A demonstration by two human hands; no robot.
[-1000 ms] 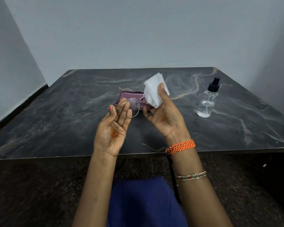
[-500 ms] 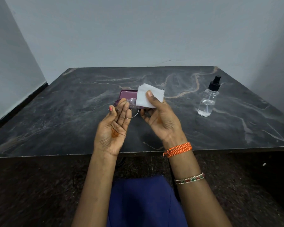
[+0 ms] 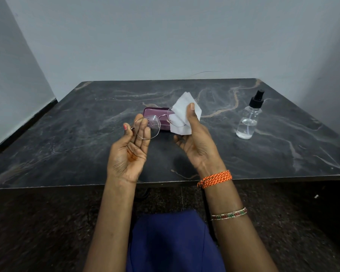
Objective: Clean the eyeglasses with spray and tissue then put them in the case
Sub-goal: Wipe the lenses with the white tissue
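My left hand (image 3: 129, 152) holds thin wire-framed eyeglasses (image 3: 154, 124) by the left lens, fingers behind it and thumb at its outer edge. My right hand (image 3: 197, 142) pinches a folded white tissue (image 3: 182, 114) against the right lens, which is mostly covered by the tissue. A closed purple glasses case (image 3: 155, 112) lies on the table just behind the glasses. A clear spray bottle (image 3: 248, 118) with a black nozzle stands upright to the right, apart from both hands.
Everything sits on a dark marble-patterned table (image 3: 67, 134) that stands against a grey wall. Its front edge runs just below my wrists. My blue clothing (image 3: 171, 242) shows beneath, over a dark floor.
My right hand has slid the tissue from the bridge area back out onto the right lens, turning it more upright. The left hand and glasses barely moved.
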